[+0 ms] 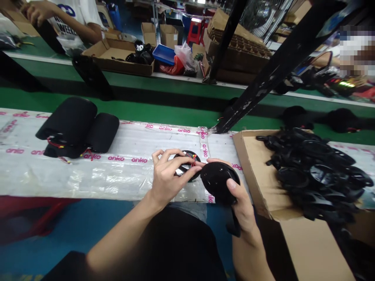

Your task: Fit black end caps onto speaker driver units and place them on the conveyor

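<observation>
My right hand (241,199) grips a round black plastic cover (215,180), its thumb on the face and its fingers behind. A black tab (233,223) hangs below that cover. Just left of it, my left hand (171,171) is closed around a second round black part with a shiny inside (182,170). Thin red and yellow wires (193,157) come out of this part near my left fingertips. The two parts are close together over the work surface; my fingers hide much of the left one, so I cannot tell whether they touch.
Padded black pieces with wires (70,123) lie on the wrapped bench (137,140) at left. A cardboard box (258,175) heaped with black plastic parts (319,168) stands at right. A slanted black post (263,82) rises behind. Across the green belt (152,91) a person handles something.
</observation>
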The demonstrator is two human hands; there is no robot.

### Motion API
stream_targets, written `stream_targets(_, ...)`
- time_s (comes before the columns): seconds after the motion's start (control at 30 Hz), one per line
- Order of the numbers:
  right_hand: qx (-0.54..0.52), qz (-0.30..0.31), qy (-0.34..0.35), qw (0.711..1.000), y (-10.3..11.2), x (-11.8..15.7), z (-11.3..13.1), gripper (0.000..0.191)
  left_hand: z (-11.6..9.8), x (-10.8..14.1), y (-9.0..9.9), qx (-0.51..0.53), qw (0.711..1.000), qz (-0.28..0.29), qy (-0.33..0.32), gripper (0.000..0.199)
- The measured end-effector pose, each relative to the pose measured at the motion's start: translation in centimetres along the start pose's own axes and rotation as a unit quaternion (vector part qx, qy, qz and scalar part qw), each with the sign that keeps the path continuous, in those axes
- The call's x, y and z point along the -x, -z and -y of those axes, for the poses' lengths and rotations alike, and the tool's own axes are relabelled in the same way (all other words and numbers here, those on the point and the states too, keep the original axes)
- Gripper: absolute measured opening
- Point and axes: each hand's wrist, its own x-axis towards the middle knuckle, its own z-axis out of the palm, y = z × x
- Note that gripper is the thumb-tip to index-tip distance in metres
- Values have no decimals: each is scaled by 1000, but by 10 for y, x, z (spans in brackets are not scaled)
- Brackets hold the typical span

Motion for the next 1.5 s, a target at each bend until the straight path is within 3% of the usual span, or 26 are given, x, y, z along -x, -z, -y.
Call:
stream_targets(0.27,-123,42,-48,990,21,-4,-15,57,-4,0,-3,73,996,42,20,20)
stream_targets(0.43,-135,-14,32,990,31,-20,-17,54,-3,-6,-3,114,991,60,41,12)
stream_targets(0.53,-103,-35,63,992,30,-32,-13,48,-2,-8,1,134,988,71,27,11)
stream_targets(0.67,-26,36,72,996,20,-43,-5,50,-1,-10,4,137,986,88,-20,11)
stream_targets(0.93,-30,62,86,994,21,-35,0,48,-2,-11,-1,129,989,73,13,7)
stream_targets(1.03,-14,34,71,997,28,-37,-3,53,-3,-13,1,135,985,104,4,8)
stream_targets(1.17,85,-17,71,994,31,-48,-3,57,-1,-16,5,144,978,143,-37,9)
stream_targets(1.33,141,19,120,983,21,-54,-2,62,4,-19,7,148,975,158,-51,9)
stream_targets(1.5,108,14,104,989,15,-53,-5,64,7,-19,7,149,974,163,-53,7)
